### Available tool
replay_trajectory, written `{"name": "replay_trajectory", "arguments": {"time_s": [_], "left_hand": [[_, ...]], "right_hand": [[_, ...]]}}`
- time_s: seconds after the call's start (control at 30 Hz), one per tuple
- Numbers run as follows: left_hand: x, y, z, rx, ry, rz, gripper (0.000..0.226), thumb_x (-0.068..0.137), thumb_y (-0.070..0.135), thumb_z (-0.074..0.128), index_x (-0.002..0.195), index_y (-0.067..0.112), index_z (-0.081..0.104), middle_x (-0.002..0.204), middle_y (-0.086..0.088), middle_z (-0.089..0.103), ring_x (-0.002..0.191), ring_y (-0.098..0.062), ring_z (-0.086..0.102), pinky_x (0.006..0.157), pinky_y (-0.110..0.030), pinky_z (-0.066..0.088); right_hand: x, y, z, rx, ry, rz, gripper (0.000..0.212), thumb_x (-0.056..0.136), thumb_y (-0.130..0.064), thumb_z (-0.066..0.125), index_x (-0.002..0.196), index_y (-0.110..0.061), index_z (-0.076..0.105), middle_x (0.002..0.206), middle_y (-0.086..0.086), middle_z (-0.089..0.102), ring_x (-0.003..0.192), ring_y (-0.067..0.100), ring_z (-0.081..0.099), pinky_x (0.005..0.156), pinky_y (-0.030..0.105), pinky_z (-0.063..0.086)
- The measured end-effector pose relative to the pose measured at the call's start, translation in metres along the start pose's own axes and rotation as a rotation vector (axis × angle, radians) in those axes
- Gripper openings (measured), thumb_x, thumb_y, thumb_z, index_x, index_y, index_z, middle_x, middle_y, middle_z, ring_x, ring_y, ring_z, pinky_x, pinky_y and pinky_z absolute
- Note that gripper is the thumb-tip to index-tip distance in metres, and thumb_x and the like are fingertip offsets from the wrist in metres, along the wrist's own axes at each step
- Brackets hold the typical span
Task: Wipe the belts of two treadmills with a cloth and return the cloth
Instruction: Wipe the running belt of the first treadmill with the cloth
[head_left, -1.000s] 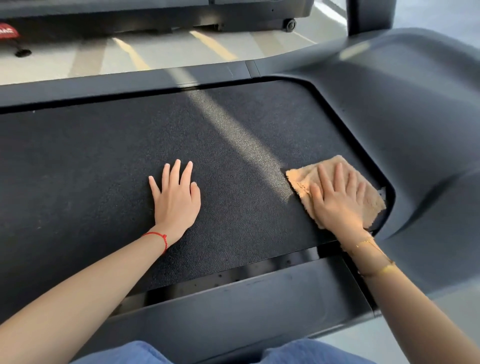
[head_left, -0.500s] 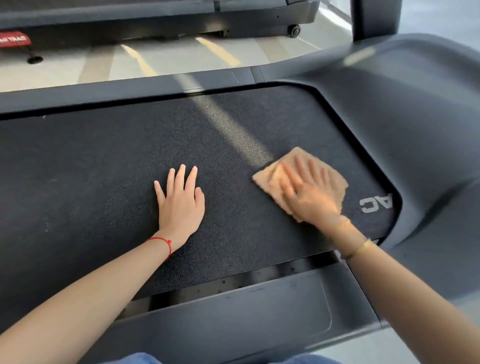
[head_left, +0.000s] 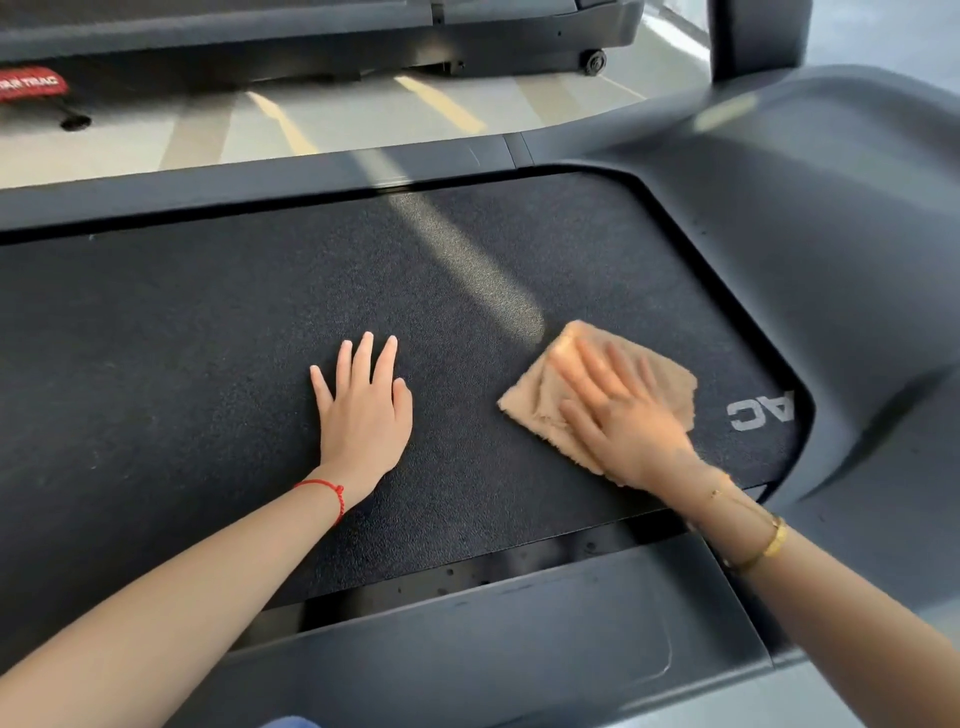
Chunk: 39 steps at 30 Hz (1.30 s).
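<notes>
Right hand (head_left: 626, 415) lies flat, fingers straight and spread, pressing on tan cloth (head_left: 597, 395); cloth directly beneath palm, protruding toward 11 and 2 o'clock. Cloth sits on black textured treadmill belt (head_left: 208, 338), at 3 o'clock from left hand (head_left: 363, 410). Left hand flat on belt, fingers extended, holding nothing. Cloth fuzzy, rumpled, frayed edges. Right hand motion-blurred.

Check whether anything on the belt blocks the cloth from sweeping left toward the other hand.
Nothing visible does. The right hand presses the cloth flat on the belt; only bare belt lies between it and the left hand, which rests flat in its path.
</notes>
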<state>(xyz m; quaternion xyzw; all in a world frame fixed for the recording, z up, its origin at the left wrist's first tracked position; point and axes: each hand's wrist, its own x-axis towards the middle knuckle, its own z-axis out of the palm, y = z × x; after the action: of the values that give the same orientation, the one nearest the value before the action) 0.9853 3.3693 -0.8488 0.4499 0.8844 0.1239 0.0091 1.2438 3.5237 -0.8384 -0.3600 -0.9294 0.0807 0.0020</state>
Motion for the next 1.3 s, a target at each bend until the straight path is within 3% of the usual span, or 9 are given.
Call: {"name": "replay_trajectory", "arguments": {"time_s": [0.17,0.23,0.4,0.47,0.63,0.83,0.93,1.13,1.3], "left_hand": [[0.007,0.006,-0.002,-0.052,-0.013,-0.034,0.054,0.104,0.03,0.032,0.157,0.024,0.021,0.165,-0.003,0.015,0.153,-0.022,0.005,0.121,-0.059,0.002],[0.014,0.013,-0.003,-0.077,-0.013,-0.033,0.054,0.104,0.03,0.032,0.157,0.023,0.021,0.165,-0.003,0.015,0.153,-0.021,0.004,0.121,-0.059,0.001],[0.038,0.025,-0.007,-0.099,0.005,-0.026,0.054,0.105,0.028,0.032,0.157,0.023,0.02,0.165,-0.003,0.014,0.153,-0.022,0.004,0.121,-0.059,0.001],[0.049,0.025,-0.008,-0.104,0.003,-0.031,0.054,0.105,0.028,0.031,0.157,0.022,0.02,0.165,-0.004,0.013,0.153,-0.022,0.003,0.121,-0.059,0.0],[0.074,0.016,-0.005,-0.058,0.002,-0.05,0.054,0.104,0.029,0.032,0.157,0.02,0.022,0.165,-0.006,0.015,0.153,-0.025,0.005,0.12,-0.061,0.001],[0.084,0.013,0.01,-0.043,0.008,-0.097,0.055,0.104,0.031,0.031,0.157,0.024,0.021,0.165,-0.004,0.015,0.153,-0.025,0.005,0.12,-0.062,0.001],[0.086,0.012,0.015,-0.015,0.015,-0.099,0.056,0.103,0.033,0.027,0.158,0.025,0.018,0.166,-0.003,0.014,0.153,-0.024,0.004,0.12,-0.062,0.001],[0.084,0.008,0.017,0.045,-0.001,-0.083,0.06,0.1,0.036,0.02,0.158,0.024,0.013,0.166,-0.003,0.01,0.153,-0.023,0.003,0.12,-0.062,0.003],[0.084,0.008,0.018,0.068,0.011,-0.089,0.06,0.1,0.036,0.015,0.158,0.023,0.014,0.166,-0.004,0.012,0.153,-0.024,0.005,0.119,-0.063,0.005]], "right_hand": [[0.045,0.037,-0.019,0.032,0.061,0.379,0.056,0.102,-0.052,0.02,0.157,-0.038,0.013,0.167,0.0,0.002,0.152,0.034,-0.006,0.121,0.055,-0.006],[0.063,0.02,-0.018,0.013,0.035,0.333,0.058,0.102,-0.052,0.02,0.157,-0.036,0.01,0.167,0.001,0.0,0.152,0.035,-0.008,0.12,0.056,-0.007],[0.05,-0.038,-0.001,0.011,-0.025,-0.085,0.059,0.101,-0.054,0.013,0.157,-0.038,0.003,0.166,-0.004,-0.007,0.151,0.031,-0.014,0.117,0.049,-0.017],[0.039,-0.036,0.001,0.027,-0.021,-0.155,0.058,0.101,-0.056,0.013,0.156,-0.043,0.003,0.166,-0.007,-0.005,0.151,0.026,-0.013,0.119,0.047,-0.015],[0.068,0.009,-0.003,-0.016,0.038,0.014,0.058,0.102,-0.055,0.016,0.157,-0.041,0.005,0.166,-0.005,-0.001,0.153,0.027,-0.005,0.122,0.05,-0.005],[0.171,0.032,-0.015,0.026,0.07,0.293,0.057,0.102,-0.053,0.016,0.157,-0.037,0.013,0.167,0.0,0.002,0.152,0.031,-0.007,0.121,0.052,-0.008],[0.21,0.006,-0.018,0.021,0.062,0.232,0.058,0.103,-0.052,0.016,0.158,-0.034,0.011,0.167,0.002,0.0,0.152,0.032,-0.009,0.12,0.053,-0.01],[0.208,-0.019,-0.006,-0.003,0.009,-0.177,0.059,0.104,-0.052,0.016,0.158,-0.03,0.005,0.166,-0.002,-0.002,0.152,0.026,-0.008,0.122,0.046,-0.009],[0.257,0.039,-0.022,-0.054,0.038,0.13,0.058,0.103,-0.049,0.015,0.157,-0.03,0.017,0.166,0.0,0.007,0.152,0.03,0.002,0.122,0.05,0.0]]}}
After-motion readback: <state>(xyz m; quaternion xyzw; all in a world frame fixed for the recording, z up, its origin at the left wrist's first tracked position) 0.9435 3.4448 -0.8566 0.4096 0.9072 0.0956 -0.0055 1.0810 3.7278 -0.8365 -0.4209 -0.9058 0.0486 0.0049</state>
